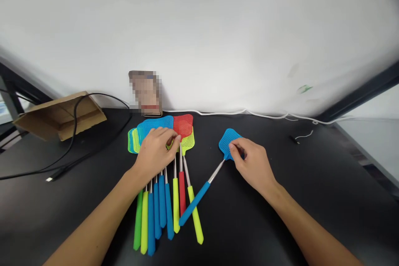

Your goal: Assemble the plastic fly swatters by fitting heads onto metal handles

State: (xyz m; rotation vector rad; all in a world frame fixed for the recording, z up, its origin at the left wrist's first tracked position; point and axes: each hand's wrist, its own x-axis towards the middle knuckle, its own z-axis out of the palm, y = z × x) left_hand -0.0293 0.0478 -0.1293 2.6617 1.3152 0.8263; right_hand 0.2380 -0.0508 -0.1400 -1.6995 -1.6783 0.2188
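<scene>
We count ten fly swatters in view, nine bunched left of the middle of the frame and one apart. In the bunch we see nine handles pointing to the bottom edge: one green handle [137, 222], three yellow handles [176, 205], four blue handles [151, 224] and one red handle [182, 195]. Their mesh heads overlap at mid-frame, a blue head [156, 122] and a red head [184, 124] showing plainest; the left hand [157, 145] covers part of them, so we cannot fairly count the heads. That hand lies palm down over the pile, thumb and forefinger curled near the red swatter's neck, and we cannot tell whether they pinch it.

Right of centre, our right hand [252, 164] pinches the mesh head of the lone blue fly swatter [202, 192] between thumb and fingers. Its handle slants to the lower left, crossing over the rightmost yellow handle.

At the left of the frame stands one open cardboard box [77, 120], with black cables [75, 129] beside it. One pixelated object [146, 93] leans on the wall [218, 41] above the bunch.
</scene>
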